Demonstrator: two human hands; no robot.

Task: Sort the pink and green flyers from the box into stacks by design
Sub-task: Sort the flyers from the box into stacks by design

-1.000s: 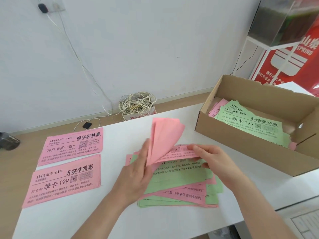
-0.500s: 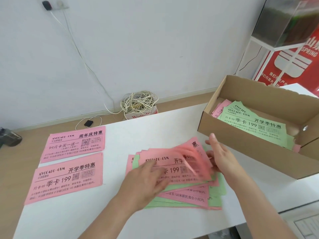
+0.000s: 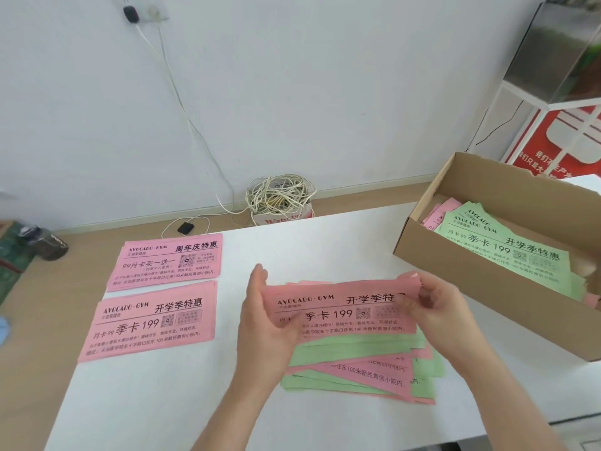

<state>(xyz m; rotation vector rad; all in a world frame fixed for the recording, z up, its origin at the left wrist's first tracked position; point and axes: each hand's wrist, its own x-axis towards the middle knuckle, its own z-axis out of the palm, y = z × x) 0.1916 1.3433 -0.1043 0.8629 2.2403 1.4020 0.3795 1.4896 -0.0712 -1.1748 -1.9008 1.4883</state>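
Observation:
A pink "199" flyer (image 3: pixel 338 312) is held face up between both hands above a mixed pile of pink and green flyers (image 3: pixel 361 369). My left hand (image 3: pixel 263 323) grips its left end, thumb on top. My right hand (image 3: pixel 435 307) pinches its right end near the top corner. On the white table's left side lie two pink flyers: the "99" design (image 3: pixel 167 260) farther back and the "199" design (image 3: pixel 153 320) nearer me. A cardboard box (image 3: pixel 471 271) at the right holds more flyers, a green one (image 3: pixel 507 252) on top.
The white table (image 3: pixel 325 242) ends at a wooden strip along the wall. A tangle of white cable (image 3: pixel 279 196) in a small box sits behind it. A dark object (image 3: pixel 45 242) lies at far left. A red sign and white frame (image 3: pixel 559 138) stand behind the box.
The pink flyer was folded up in my left hand, then flipped over and laid out flat; now both hands hold it by its ends, face up, lifted off the pile.

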